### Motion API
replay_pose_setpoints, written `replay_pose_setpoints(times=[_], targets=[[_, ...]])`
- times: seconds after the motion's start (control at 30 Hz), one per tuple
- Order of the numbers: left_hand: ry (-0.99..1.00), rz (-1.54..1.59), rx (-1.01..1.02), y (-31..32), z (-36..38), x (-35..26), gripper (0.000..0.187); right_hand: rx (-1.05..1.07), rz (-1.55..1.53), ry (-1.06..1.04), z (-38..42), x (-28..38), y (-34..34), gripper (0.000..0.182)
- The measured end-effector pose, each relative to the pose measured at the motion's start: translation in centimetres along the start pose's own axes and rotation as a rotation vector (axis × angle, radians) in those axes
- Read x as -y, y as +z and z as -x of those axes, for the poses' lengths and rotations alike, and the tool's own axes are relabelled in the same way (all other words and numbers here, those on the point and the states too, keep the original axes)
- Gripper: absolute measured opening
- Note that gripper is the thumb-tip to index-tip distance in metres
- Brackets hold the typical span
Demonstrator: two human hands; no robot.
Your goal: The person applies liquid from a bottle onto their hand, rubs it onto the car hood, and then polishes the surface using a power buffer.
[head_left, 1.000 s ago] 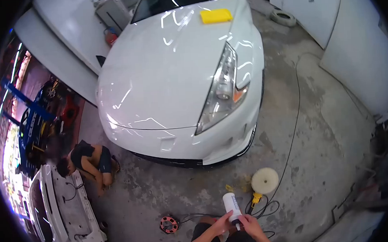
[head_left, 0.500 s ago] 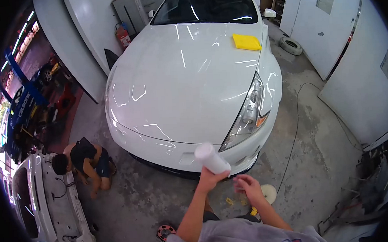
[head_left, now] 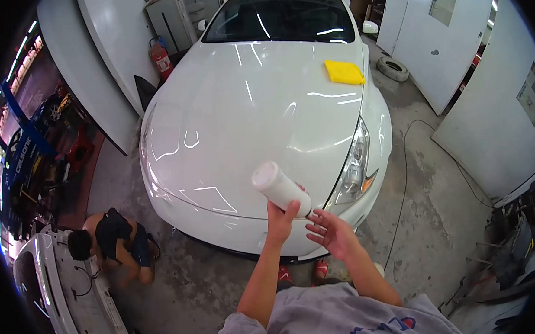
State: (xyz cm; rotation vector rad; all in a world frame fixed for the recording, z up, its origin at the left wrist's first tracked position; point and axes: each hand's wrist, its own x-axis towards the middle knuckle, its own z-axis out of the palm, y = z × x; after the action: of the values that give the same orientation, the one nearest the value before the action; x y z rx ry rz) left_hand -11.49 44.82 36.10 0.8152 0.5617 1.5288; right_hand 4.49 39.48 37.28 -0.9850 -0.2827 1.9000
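Observation:
My left hand (head_left: pixel 279 222) is wrapped round a white plastic bottle (head_left: pixel 279 186), which tilts with its base up and to the left. The bottle's dark-tipped narrow end points down toward my right hand (head_left: pixel 337 236). That hand is open, palm partly turned up, its spread fingers right by the tip. Behind both hands lies the glossy white hood (head_left: pixel 216 115) of a car, reflecting the ceiling lights. A folded yellow cloth (head_left: pixel 344 72) rests on the hood near the windshield, on the right side.
A person (head_left: pixel 121 244) crouches at the left beside a white car body panel (head_left: pixel 74 286). A cable (head_left: pixel 405 166) runs over the concrete floor at the right. Further off are a tire (head_left: pixel 393 68) and a red fire extinguisher (head_left: pixel 160 59). Dark parts (head_left: pixel 497 270) lie at the lower right.
The bottle in my left hand has come up and left, further over the hood. My right hand has risen and its fingers have spread near the tip. The view has shifted slightly.

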Motion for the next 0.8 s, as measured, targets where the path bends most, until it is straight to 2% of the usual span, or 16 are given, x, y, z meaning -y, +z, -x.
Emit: replay_pose_setpoints(times=[0.1, 0.13, 0.23, 0.3, 0.4, 0.47, 0.57, 0.6, 0.8], targets=[[0.051, -0.152, 0.064, 0.7, -1.4, -0.9, 0.049, 0.041, -0.012, -0.022, 0.0, 1.5, 0.8, 0.046], [0.064, -0.129, 0.063, 1.5, -1.7, -1.6, 0.043, 0.048, -0.05, -0.032, -0.1, 1.8, 0.7, 0.044], [0.124, -0.211, 0.126, 2.7, -2.8, -2.9, 0.042, 0.096, -0.122, -0.037, -0.5, 2.8, 0.6, 0.042], [0.084, -0.222, 0.143, 3.5, -3.1, -3.7, 0.044, 0.117, -0.164, -0.038, -0.4, 3.4, 0.4, 0.041], [0.163, -0.129, 0.215, 5.1, -3.9, -4.7, 0.049, 0.212, -0.22, -0.032, -0.7, 4.6, 0.1, 0.041], [0.228, -0.152, 0.343, 5.8, -4.1, -5.2, 0.052, 0.266, -0.248, -0.012, -0.6, 5.1, -0.1, 0.042], [0.091, -0.242, 0.301, 5.7, -5.2, -5.1, 0.053, 0.282, -0.264, -0.028, -0.5, 5.9, 0.0, 0.043], [0.15, -0.223, 0.339, 6.2, -5.1, -5.1, 0.053, 0.319, -0.276, -0.03, -0.8, 5.7, -0.6, 0.043], [0.157, -0.158, 0.388, 6.2, -6.4, -3.4, 0.056, 0.35, -0.263, -0.01, -1.2, 7.2, -1.0, 0.043]])
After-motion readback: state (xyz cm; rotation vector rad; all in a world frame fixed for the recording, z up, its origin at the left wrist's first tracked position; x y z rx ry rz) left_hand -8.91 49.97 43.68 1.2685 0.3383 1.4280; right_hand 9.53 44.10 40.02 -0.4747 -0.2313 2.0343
